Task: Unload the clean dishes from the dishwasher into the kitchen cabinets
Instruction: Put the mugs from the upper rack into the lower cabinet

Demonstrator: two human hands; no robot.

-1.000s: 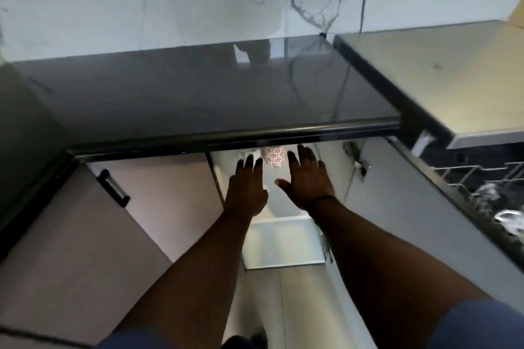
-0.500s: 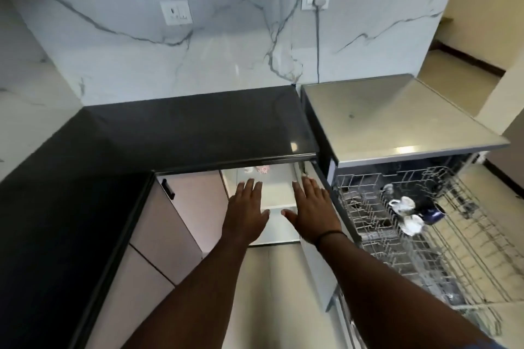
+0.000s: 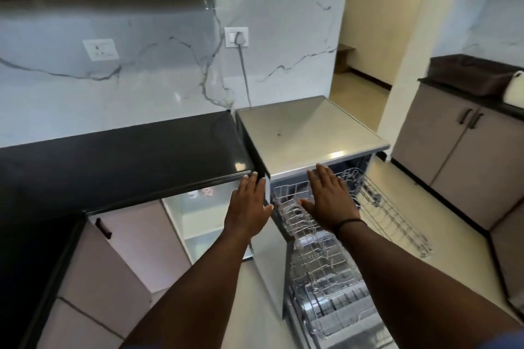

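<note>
My left hand (image 3: 248, 208) hangs flat and empty at the black counter's (image 3: 127, 156) right front corner. My right hand (image 3: 330, 201), fingers spread and empty, hovers over the dishwasher's (image 3: 306, 127) upper rack (image 3: 397, 215).

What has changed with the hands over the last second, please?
Both hands have drawn back from the open cabinet and swung right: the right hand is now over the dishwasher's upper rack, the left hand by the countertop edge. Both stay open and empty. The patterned cup stays on the cabinet shelf.
</note>
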